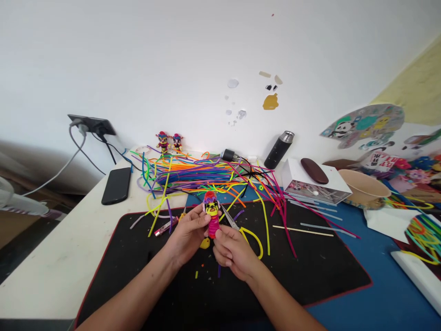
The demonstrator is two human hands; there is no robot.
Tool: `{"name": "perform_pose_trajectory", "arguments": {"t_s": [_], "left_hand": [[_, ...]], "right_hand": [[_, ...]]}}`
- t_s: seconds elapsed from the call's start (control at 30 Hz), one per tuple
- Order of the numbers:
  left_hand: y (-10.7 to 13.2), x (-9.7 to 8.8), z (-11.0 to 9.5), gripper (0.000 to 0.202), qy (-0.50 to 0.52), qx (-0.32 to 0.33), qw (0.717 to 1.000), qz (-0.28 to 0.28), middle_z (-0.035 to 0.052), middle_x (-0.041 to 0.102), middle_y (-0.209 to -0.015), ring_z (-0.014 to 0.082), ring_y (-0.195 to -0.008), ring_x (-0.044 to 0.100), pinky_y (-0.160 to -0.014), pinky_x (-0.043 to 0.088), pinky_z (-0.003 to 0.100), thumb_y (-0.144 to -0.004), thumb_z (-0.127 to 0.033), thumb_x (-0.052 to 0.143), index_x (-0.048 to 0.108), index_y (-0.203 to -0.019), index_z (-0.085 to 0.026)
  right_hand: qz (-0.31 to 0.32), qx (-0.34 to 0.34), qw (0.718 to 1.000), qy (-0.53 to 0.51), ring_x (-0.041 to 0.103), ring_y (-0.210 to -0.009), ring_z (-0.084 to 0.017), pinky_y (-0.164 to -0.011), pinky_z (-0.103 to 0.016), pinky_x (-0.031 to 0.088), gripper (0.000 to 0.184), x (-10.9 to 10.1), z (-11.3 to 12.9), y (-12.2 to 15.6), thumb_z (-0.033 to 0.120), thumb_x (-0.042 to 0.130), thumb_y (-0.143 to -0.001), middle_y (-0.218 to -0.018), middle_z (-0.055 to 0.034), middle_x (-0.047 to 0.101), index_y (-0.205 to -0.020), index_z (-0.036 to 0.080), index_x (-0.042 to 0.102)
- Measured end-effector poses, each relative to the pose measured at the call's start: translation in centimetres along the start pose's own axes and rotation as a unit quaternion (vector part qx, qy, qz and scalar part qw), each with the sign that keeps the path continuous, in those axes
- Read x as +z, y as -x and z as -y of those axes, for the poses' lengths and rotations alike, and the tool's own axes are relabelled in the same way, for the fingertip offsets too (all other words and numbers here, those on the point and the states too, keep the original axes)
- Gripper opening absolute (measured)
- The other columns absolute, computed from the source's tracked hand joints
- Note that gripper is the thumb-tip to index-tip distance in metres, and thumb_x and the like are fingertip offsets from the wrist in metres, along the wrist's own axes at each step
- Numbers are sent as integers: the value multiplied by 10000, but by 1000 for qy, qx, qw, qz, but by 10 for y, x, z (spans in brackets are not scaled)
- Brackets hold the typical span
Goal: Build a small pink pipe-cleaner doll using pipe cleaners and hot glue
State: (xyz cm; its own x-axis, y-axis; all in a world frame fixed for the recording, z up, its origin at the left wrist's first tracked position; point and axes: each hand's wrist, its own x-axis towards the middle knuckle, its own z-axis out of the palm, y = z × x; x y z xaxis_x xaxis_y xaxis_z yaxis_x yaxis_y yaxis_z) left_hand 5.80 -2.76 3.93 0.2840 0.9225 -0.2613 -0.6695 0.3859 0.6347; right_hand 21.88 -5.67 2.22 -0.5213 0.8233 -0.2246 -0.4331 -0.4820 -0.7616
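Note:
Between my two hands is a small figurine point(213, 226) with a red hat, a yellow and black face and a magenta body, held upright above the black mat. My left hand point(188, 232) closes on its left side, thumb across the front. The fingers of my right hand point(236, 252) pinch the lower end of the magenta body. Just behind my right hand lie yellow-handled scissors point(253, 239), blades pointing up and left. A yellow piece point(205, 243) shows under the figurine, partly hidden by my hands.
A heap of coloured flexible strands point(196, 172) spreads along the back of the black mat point(310, 271). Two similar figurines point(163, 142) stand by the wall. Around are a phone point(117, 185), a black flask point(279, 151), a white box point(292, 172) and a round tub point(365, 184).

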Motion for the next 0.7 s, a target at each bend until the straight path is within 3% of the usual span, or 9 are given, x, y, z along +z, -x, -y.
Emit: {"name": "perform_pose_trajectory", "arguments": {"t_s": [0.2,0.33,0.5,0.7], "left_hand": [[-1,-2,-3,509,-47,2,999,5,142,826,-1071,147,-664,675,-556,451,236,-673,-245,974,794,-1138,-146],[-2,1,0,503,-63,16,998,-11,134,837,-1060,237,-915,777,-765,564,284,-685,-277,977,785,-1133,-155],[3,4,4,544,-73,26,996,-33,126,844,-1086,279,-1066,784,-937,576,332,-692,-301,984,775,-1177,-169],[7,6,5,505,-106,45,993,-40,156,842,-1105,310,-1090,782,-934,577,348,-701,-328,984,772,-1124,-151]], "right_hand": [[-10,-1,1000,18,202,-356,-39,-409,-230,114,449,-1,1,0,566,829,-884,-438,146,303,-965,133,741],[-34,-3,999,26,205,-361,-39,-406,-233,115,471,-1,0,-2,568,867,-843,-442,147,312,-976,134,741],[-55,-8,998,34,196,-366,-33,-402,-216,131,496,-1,-2,-3,578,898,-799,-446,155,304,-976,145,732],[-58,-3,998,40,188,-378,-29,-401,-212,138,488,-1,-3,-2,571,902,-793,-454,153,313,-953,149,714]]}}
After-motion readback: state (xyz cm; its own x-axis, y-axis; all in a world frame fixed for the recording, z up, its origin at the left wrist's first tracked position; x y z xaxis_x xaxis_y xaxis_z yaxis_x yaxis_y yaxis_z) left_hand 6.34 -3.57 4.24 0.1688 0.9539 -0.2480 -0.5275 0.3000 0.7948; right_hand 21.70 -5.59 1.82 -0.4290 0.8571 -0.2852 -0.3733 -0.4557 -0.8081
